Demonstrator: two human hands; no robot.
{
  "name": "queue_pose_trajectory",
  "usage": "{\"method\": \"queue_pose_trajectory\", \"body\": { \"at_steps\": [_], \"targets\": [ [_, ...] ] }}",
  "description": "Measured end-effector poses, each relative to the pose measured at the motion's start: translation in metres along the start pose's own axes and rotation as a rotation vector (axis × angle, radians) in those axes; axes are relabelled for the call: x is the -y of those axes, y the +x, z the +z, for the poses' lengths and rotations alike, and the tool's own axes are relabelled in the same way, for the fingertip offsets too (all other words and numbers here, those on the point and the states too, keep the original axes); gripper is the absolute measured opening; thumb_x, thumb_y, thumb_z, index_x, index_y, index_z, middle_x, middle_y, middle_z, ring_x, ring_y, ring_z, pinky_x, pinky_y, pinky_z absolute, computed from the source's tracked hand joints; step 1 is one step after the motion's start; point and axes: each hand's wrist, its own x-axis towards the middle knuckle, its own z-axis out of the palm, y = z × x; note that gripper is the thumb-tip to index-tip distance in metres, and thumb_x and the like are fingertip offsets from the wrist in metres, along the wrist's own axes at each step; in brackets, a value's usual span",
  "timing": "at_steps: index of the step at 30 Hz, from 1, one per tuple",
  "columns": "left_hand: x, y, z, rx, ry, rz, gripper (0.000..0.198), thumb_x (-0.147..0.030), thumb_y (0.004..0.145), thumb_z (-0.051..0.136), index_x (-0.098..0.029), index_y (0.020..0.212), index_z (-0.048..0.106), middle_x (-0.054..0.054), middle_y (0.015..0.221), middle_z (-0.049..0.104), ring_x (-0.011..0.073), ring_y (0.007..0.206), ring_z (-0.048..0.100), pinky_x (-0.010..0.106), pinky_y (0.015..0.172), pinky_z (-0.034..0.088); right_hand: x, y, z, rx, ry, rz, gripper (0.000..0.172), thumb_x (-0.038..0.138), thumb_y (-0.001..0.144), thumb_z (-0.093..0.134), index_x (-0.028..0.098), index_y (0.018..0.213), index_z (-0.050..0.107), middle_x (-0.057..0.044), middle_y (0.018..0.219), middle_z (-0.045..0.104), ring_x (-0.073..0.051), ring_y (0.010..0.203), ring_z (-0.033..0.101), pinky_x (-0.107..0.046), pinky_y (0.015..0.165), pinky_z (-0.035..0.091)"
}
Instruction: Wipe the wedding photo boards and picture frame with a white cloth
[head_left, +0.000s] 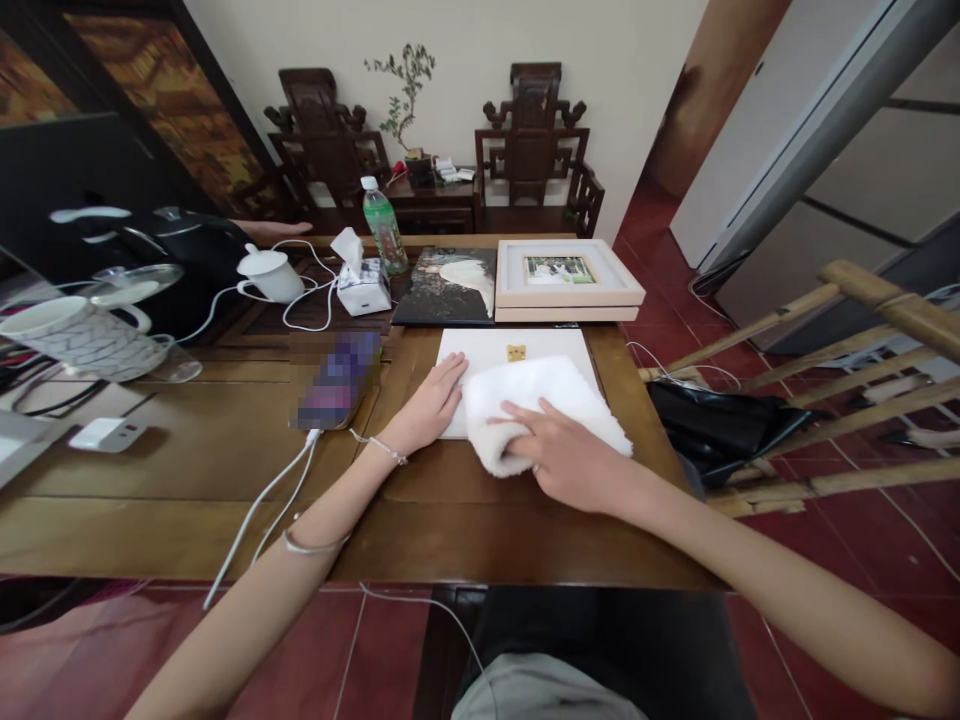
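My right hand (559,455) rests palm down on a fluffy white cloth (551,400), fingers curled over its near edge. The cloth lies on a flat white board (487,350) with a small yellow mark, on the wooden table (225,470). My left hand (431,405) lies flat with fingers stretched on the board's left edge, holding it down. A thin bracelet circles that wrist.
A phone (337,380) with a white cable lies left of the board. Behind stand a white picture frame (566,275), a dark photo print (450,285), a tissue box (362,285), a green bottle (384,228) and a white teapot (270,272). A black bag (712,420) sits on the bamboo chair at right.
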Motion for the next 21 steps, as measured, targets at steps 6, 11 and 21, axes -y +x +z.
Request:
{"method": "queue_pose_trajectory", "body": {
  "at_steps": [6,11,21],
  "targets": [
    [-0.001,0.0,0.0,-0.014,-0.002,0.006,0.052,-0.036,0.098,0.03,-0.009,0.14,0.043,0.018,0.152,0.037,0.0248,0.144,0.029,0.046,0.12,0.022,-0.045,0.056,-0.014,-0.083,-0.059,0.096,0.057,-0.003,0.075,0.039,0.017,0.124,0.06,-0.017,0.139,0.054,-0.029,0.141,0.033,-0.059,0.109,0.03],
    [0.001,-0.001,0.0,-0.009,0.006,-0.004,0.05,-0.034,0.098,0.029,-0.013,0.141,0.042,0.014,0.153,0.037,0.0236,0.144,0.029,0.047,0.12,0.022,-0.053,0.083,-0.007,-0.133,-0.192,0.169,0.059,-0.005,0.078,0.035,0.014,0.132,0.052,-0.019,0.148,0.043,-0.035,0.144,0.024,-0.069,0.105,0.026],
    [0.0,-0.001,0.0,-0.006,0.023,-0.006,0.051,-0.033,0.098,0.028,-0.01,0.141,0.042,0.015,0.152,0.038,0.0245,0.143,0.03,0.046,0.119,0.024,0.028,0.012,0.022,0.019,-0.234,0.046,0.04,0.006,0.084,0.045,0.014,0.117,0.064,-0.021,0.154,0.031,-0.044,0.143,0.019,-0.074,0.104,0.022]
  ]
}}
